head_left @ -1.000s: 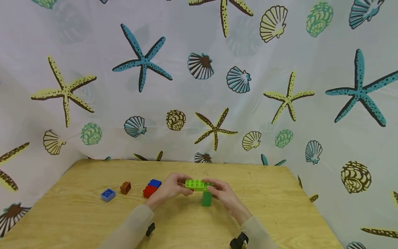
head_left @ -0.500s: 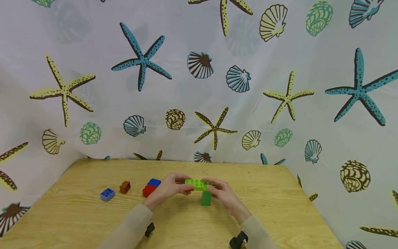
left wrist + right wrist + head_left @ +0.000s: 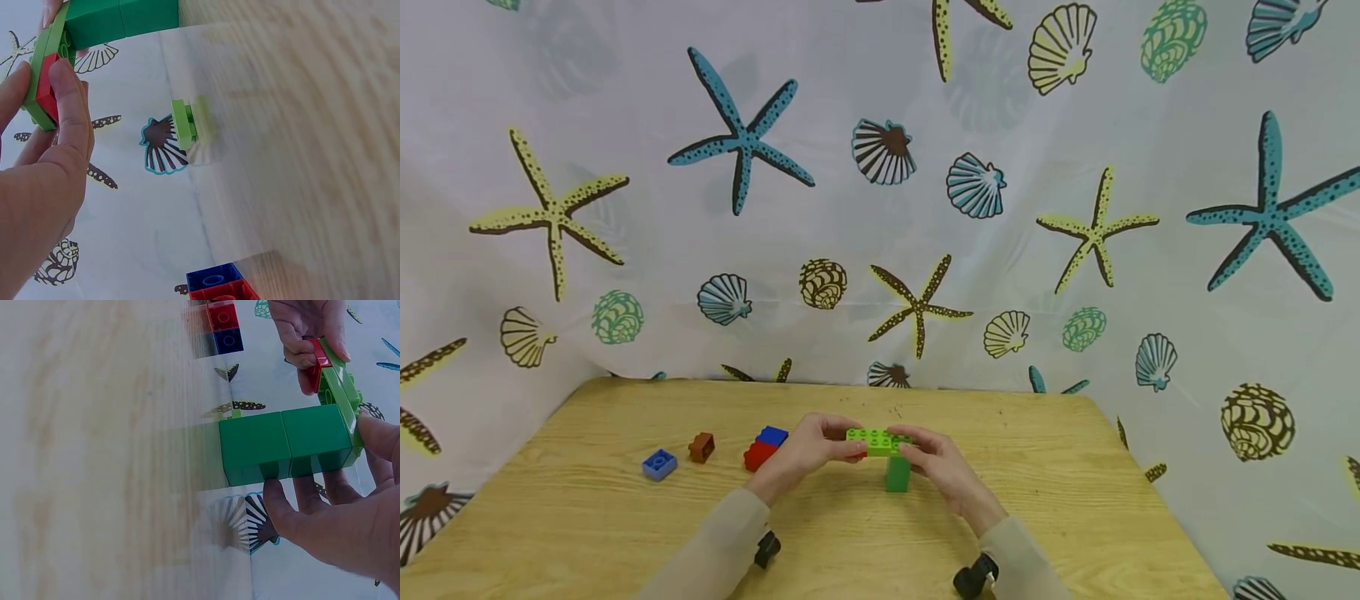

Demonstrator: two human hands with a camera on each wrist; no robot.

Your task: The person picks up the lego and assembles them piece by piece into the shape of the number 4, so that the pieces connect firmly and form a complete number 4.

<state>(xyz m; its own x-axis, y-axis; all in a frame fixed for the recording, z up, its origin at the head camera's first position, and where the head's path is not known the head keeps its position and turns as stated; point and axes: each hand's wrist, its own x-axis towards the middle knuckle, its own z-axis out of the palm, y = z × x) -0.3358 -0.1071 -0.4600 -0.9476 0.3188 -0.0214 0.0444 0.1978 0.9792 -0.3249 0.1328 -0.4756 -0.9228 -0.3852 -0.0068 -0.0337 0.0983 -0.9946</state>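
A lime green brick plate [image 3: 874,442], studs up, lies across the top of a green tower [image 3: 897,473] of two stacked bricks that stands on the table. Under the plate's left end sits a red brick [image 3: 48,90]. My left hand [image 3: 811,450] pinches this end, thumb at the near side and fingertips against the red brick. My right hand [image 3: 951,473] grips the other end: its thumb presses the lime plate while its fingers [image 3: 284,503] lie along the tower's side. Another lime green brick [image 3: 182,125] stands farther back on the table, hidden in the head view.
On the table's left side lie a joined red and blue brick pair [image 3: 766,448], a brown brick [image 3: 702,447] and a light blue brick [image 3: 659,464]. A curtain [image 3: 925,208] printed with shells and starfish hangs behind the wooden table [image 3: 1060,500].
My left thumb has risen from below the lime plate's left end onto its near side, and less of the red brick shows there. My right hand and the tower hold nearly still.
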